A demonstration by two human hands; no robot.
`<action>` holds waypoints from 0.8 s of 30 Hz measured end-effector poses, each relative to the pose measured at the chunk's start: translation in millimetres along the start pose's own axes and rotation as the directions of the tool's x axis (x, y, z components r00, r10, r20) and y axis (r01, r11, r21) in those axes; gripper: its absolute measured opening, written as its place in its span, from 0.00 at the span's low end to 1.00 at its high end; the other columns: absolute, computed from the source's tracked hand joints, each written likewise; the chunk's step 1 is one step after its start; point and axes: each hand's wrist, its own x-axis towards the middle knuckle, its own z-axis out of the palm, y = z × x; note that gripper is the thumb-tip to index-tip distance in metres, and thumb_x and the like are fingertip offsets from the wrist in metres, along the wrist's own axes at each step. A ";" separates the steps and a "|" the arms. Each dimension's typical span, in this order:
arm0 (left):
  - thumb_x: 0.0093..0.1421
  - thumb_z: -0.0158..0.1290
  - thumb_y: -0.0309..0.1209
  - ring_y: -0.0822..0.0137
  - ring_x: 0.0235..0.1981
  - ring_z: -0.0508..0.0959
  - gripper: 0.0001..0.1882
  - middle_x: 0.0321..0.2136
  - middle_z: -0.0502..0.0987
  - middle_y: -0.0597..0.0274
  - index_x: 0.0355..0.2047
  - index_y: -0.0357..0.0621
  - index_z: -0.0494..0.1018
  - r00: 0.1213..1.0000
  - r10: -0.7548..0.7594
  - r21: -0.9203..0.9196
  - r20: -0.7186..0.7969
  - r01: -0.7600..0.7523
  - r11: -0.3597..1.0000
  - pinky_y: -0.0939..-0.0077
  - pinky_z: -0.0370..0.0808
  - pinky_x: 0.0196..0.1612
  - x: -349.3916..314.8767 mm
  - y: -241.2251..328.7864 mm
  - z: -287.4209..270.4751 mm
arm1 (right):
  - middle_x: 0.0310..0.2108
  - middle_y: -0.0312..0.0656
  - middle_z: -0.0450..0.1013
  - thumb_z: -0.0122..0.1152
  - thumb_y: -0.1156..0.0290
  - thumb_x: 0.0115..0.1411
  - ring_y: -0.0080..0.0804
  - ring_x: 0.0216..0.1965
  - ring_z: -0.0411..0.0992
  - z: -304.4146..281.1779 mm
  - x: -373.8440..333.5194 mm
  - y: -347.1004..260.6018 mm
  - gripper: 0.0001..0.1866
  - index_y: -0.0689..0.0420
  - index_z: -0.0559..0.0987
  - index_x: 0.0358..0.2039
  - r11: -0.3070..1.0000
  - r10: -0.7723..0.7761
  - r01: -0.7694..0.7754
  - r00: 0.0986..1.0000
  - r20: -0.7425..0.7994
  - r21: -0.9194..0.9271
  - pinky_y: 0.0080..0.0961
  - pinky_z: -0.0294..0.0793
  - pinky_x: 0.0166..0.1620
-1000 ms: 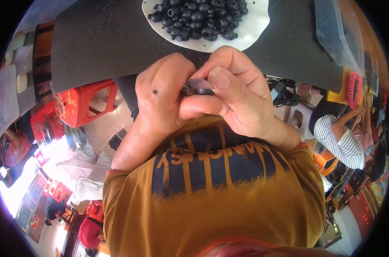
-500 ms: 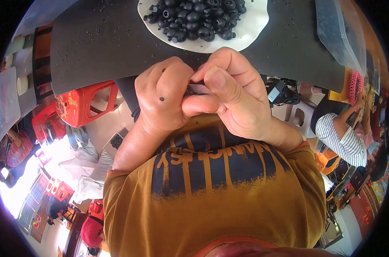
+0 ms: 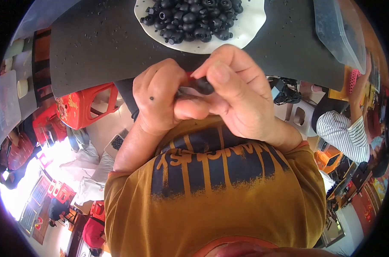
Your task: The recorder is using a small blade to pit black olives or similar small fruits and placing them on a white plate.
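Observation:
My left hand (image 3: 162, 100) and my right hand (image 3: 235, 92) are pressed together just below the edge of a dark table (image 3: 96, 47). Between their fingertips they pinch a small black rubber ring part (image 3: 203, 85) with a thin grey metal piece (image 3: 186, 91) at its left side. My left fingers close on the metal piece and my right thumb and fingers close on the black part. On the table just beyond my hands lies a white plate (image 3: 250, 32) heaped with several more black ring parts (image 3: 194, 19).
A clear plastic bag (image 3: 336, 30) of dark parts lies at the table's right end. Red plastic stools (image 3: 81, 107) stand on the floor to my left. A person in a striped shirt (image 3: 342, 132) sits at the right.
My hands have shifted slightly toward the table with the parts held between them. The black part now shows more clearly at my right fingertips.

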 end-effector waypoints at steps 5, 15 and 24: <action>0.46 0.46 0.62 0.63 0.11 0.65 0.32 0.10 0.60 0.62 0.14 0.42 0.60 0.970 -0.229 -0.047 0.077 0.233 0.971 0.75 0.60 0.13 -10.0 -3.8 -12.0 | 0.20 0.40 0.64 0.47 0.68 0.60 0.22 0.16 0.57 -28.3 3.9 -45.7 0.09 0.62 0.68 0.32 0.624 -0.614 0.495 0.789 0.012 -0.605 0.19 0.58 0.20; 0.48 0.51 0.56 0.62 0.10 0.63 0.29 0.10 0.60 0.61 0.13 0.41 0.60 0.962 -0.261 -0.016 0.078 0.263 0.965 0.74 0.59 0.13 -5.0 -4.8 -12.7 | 0.36 0.46 0.72 0.59 0.60 0.51 0.32 0.35 0.70 -122.5 -21.2 -207.8 0.18 0.56 0.76 0.40 -0.600 -0.799 -0.614 0.485 0.355 -0.512 0.23 0.68 0.38; 0.40 0.63 0.45 0.63 0.10 0.61 0.26 0.10 0.59 0.62 0.13 0.42 0.59 0.967 -0.227 0.097 0.112 0.217 0.971 0.75 0.57 0.12 -3.9 -6.0 -8.7 | 0.35 0.49 0.65 0.53 0.79 0.46 0.45 0.38 0.64 -79.3 90.1 -94.9 0.09 0.63 0.72 0.32 -0.454 -0.535 0.715 0.259 0.804 -0.532 0.33 0.64 0.42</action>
